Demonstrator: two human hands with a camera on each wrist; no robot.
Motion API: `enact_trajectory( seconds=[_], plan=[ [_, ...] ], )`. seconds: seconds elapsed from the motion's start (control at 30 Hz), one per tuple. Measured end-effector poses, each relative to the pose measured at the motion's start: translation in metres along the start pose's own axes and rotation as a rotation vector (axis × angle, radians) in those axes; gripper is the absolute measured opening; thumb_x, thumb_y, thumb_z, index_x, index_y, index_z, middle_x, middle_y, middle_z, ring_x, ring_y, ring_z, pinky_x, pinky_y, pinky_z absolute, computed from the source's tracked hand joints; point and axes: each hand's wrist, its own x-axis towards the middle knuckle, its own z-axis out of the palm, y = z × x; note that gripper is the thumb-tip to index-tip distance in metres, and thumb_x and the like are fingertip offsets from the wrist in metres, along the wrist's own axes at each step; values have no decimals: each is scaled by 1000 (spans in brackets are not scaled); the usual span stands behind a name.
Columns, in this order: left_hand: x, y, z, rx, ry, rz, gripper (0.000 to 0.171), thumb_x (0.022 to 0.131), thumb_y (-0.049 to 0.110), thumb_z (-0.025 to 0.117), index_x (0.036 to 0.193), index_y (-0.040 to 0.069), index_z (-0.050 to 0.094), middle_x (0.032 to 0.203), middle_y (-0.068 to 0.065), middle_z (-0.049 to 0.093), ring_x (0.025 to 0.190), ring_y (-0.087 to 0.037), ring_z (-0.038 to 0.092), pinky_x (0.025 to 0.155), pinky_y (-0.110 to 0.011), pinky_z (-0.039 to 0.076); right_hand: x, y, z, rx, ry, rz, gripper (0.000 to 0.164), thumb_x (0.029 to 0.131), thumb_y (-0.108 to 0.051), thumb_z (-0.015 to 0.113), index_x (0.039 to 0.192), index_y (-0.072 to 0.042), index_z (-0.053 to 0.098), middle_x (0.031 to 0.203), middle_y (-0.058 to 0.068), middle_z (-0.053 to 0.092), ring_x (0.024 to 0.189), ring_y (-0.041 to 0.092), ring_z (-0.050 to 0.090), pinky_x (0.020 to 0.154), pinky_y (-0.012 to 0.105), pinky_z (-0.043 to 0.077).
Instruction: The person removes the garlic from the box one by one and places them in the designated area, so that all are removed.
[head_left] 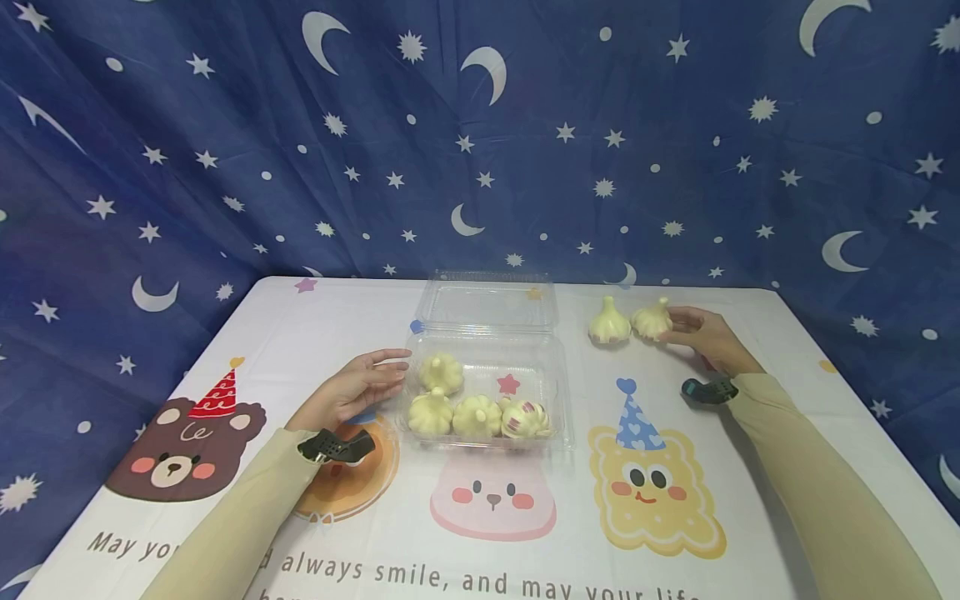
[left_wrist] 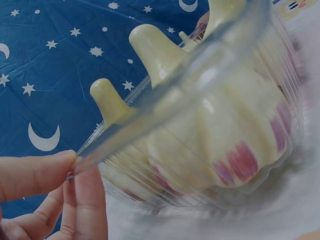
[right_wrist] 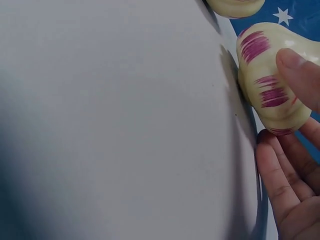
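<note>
Beige sleeves (head_left: 817,492), white cartoon-print cloth (head_left: 360,537); clear hinged plastic box (head_left: 561,400), lid (head_left: 487,307) open, four cream garlic bulbs (head_left: 477,417) inside.
Left hand (head_left: 360,385) pinches box rim (left_wrist: 107,149); right hand (head_left: 708,337) grips purple-streaked cream bulb (head_left: 651,321) right of box, beside upright cream bulb (head_left: 609,322).

On the bench (head_left: 360,321), four garlic bulbs (head_left: 477,418) are arranged inside a container (head_left: 480,377), three along its front; its lid (head_left: 480,307) is laid behind, and two more bulbs (head_left: 609,325) are set to the right.
</note>
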Motion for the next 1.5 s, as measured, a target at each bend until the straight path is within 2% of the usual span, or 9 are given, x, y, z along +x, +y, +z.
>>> enact_trajectory(
  seconds=[0.5, 0.7, 0.9, 1.1, 1.2, 1.27, 1.37, 1.43, 1.5],
  plan=[
    [2, 0, 0, -6, -5, -8, 60, 94, 0, 48, 146, -5, 18, 150, -29, 18, 91, 0, 60, 78, -12, 53, -4, 1, -6, -15, -3, 6, 91, 80, -34, 74, 146, 3, 23, 147, 26, 32, 133, 41, 36, 114, 52, 26],
    [2, 1, 1, -18, 3, -13, 60, 94, -2, 47, 146, -6, 18, 150, -28, 18, 89, 1, 60, 77, -12, 53, -3, 4, -8, -15, 1, 6, 88, 80, -36, 73, 145, 2, 27, 146, 25, 35, 132, 41, 37, 114, 51, 28],
    [2, 1, 1, -23, 5, -12, 61, 93, -2, 48, 146, -5, 19, 149, -28, 20, 90, 0, 60, 78, -13, 54, -8, 7, -14, -17, -11, 3, 86, 83, -41, 69, 147, -2, 27, 149, 21, 32, 136, 39, 32, 114, 50, 28],
    [1, 1, 1, -9, 6, -11, 60, 94, 0, 48, 146, -5, 19, 150, -29, 19, 93, 0, 60, 79, -12, 53, -22, 5, -27, -73, -30, 27, 82, 87, -48, 60, 149, -7, 24, 152, 17, 29, 140, 36, 27, 113, 50, 29],
    [1, 1, 1, 0, 4, -6, 60, 94, 0, 48, 146, -6, 19, 150, -29, 18, 94, 0, 59, 79, -12, 53, -30, 2, -35, -104, -30, 22, 80, 88, -47, 59, 149, -8, 25, 151, 15, 32, 137, 25, 36, 111, 44, 35],
    [1, 2, 1, -2, 1, -7, 60, 94, 0, 48, 146, -6, 19, 150, -29, 17, 94, 0, 59, 79, -12, 53, -37, -2, -41, -125, -27, -11, 77, 89, -45, 60, 148, -8, 27, 149, 12, 38, 129, 7, 46, 106, 30, 43],
    [1, 3, 2, -19, -3, -10, 61, 93, -1, 49, 146, -6, 18, 150, -28, 18, 93, -1, 60, 78, -13, 53, -46, -10, -48, -48, -48, -106, 71, 90, -33, 62, 146, -4, 30, 137, -5, 52, 109, -13, 51, 91, 11, 48],
    [1, 4, 2, -27, 0, -14, 61, 93, -1, 49, 146, -6, 19, 146, -27, 26, 92, -1, 60, 78, -13, 54, -51, -18, -51, 17, -81, -185, 64, 91, -23, 61, 144, -2, 31, 127, -15, 57, 104, -17, 52, 84, 6, 48],
    [2, 4, 2, -37, 5, -16, 61, 93, -2, 50, 146, -6, 21, 138, -22, 37, 90, -2, 61, 77, -13, 54, -56, -29, -52, 68, -119, -236, 59, 92, -15, 60, 142, -1, 33, 117, -24, 57, 103, -14, 55, 83, 6, 48]
  ],
)
